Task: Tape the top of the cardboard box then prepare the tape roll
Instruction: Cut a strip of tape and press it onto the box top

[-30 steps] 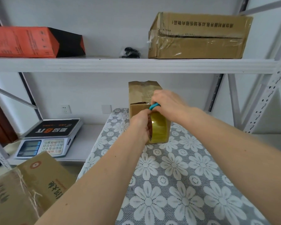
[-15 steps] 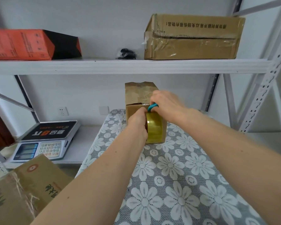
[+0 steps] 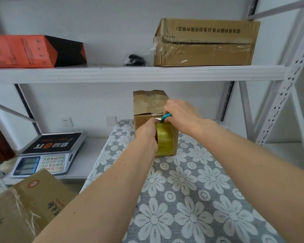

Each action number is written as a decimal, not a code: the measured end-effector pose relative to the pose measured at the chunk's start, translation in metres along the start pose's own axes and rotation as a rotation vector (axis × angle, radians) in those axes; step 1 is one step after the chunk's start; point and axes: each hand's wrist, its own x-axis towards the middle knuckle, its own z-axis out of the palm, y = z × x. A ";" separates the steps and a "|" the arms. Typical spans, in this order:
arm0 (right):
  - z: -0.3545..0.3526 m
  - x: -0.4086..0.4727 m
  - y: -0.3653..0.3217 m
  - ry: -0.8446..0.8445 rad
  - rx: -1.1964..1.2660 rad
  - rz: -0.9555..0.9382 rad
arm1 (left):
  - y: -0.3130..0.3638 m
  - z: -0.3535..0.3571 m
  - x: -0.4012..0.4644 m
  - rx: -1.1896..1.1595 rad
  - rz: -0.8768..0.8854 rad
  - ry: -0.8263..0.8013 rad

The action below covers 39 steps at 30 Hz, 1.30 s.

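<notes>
A small brown cardboard box [image 3: 147, 102] stands at the far end of the flowered tablecloth [image 3: 191, 199], its top covered in glossy tape. My left hand [image 3: 146, 135] grips a yellowish tape roll [image 3: 165, 139] against the box's near face. A clear strip of tape runs from the roll up to the box's top front edge. My right hand [image 3: 181, 114] is closed around a teal-handled tool [image 3: 166, 117], probably scissors, at that strip; the blades are hidden.
A white shelf board [image 3: 139, 72] overhead carries an orange-black box [image 3: 33, 50], a small black object [image 3: 134, 60] and a large taped carton [image 3: 205, 42]. A scale [image 3: 49, 153] sits lower left, another carton [image 3: 25, 206] nearer. A rack post [image 3: 288, 81] rises right.
Both hands stay at the box's front top edge with the roll and the teal tool. The view has shifted slightly; the clear strip between roll and box shows more plainly.
</notes>
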 end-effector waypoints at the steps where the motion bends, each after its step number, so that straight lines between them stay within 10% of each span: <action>1: -0.001 -0.001 0.001 -0.005 -0.002 0.007 | 0.000 0.000 -0.001 -0.003 0.001 0.000; 19: 0.013 -0.041 0.013 -0.044 0.187 0.350 | -0.010 -0.017 -0.033 0.243 0.139 0.004; 30: 0.062 -0.086 0.012 -0.173 0.776 0.763 | -0.040 -0.055 -0.042 1.166 0.775 -0.153; 39: 0.070 -0.102 0.002 -0.307 0.907 0.822 | -0.063 -0.076 -0.043 1.598 0.651 -0.260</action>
